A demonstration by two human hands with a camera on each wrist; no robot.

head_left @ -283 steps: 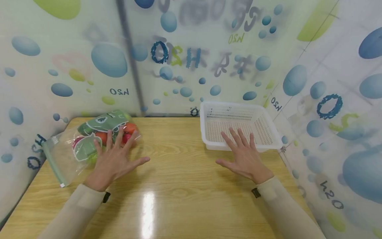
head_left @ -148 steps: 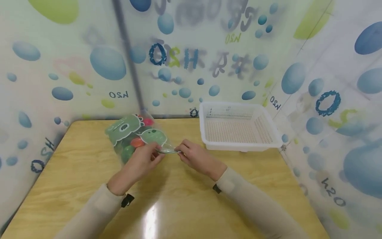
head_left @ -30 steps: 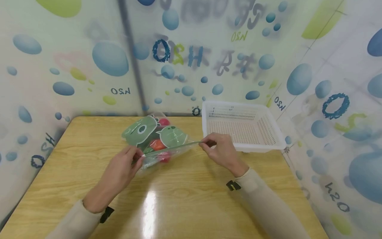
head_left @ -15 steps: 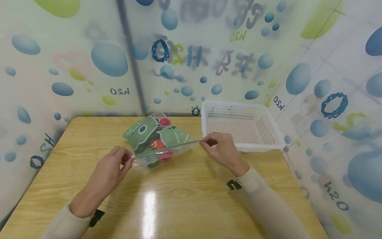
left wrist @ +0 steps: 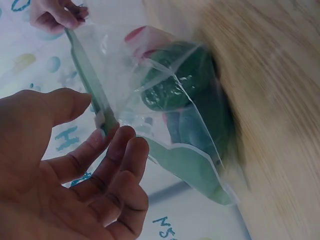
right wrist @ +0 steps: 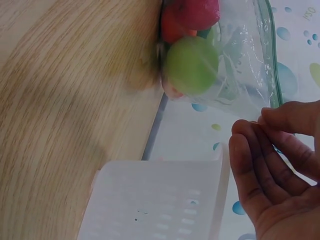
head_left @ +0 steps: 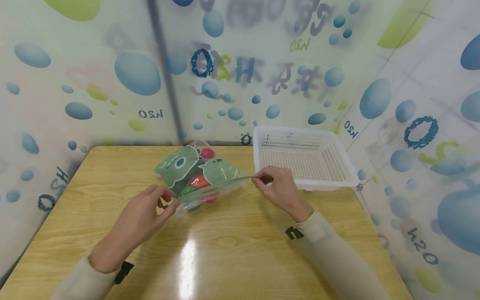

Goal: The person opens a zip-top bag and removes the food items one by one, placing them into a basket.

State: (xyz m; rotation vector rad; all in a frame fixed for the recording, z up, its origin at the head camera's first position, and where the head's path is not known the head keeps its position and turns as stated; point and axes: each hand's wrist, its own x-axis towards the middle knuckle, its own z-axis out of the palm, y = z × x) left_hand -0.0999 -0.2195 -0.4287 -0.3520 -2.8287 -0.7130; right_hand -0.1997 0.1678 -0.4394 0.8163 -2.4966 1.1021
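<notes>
A clear zip bag with green cartoon prints lies on the wooden table, its green zip strip lifted toward me. Red, orange and green rounded items show through the plastic. My right hand pinches the strip's right end between thumb and fingertips. At the other end is my left hand, its thumb standing apart from its loosely bent fingers. In the left wrist view the white zip end lies right at those fingertips. A light green ball-like item shows low in the bag in the right wrist view.
A white perforated plastic basket stands at the back right of the table, just beyond my right hand. Patterned curtain-like walls with blue drops enclose the back and sides.
The bag has come from the far left to the middle, its zip strip turned toward me. In the last half second my left hand shifts slightly right and its thumb parts from the fingers.
</notes>
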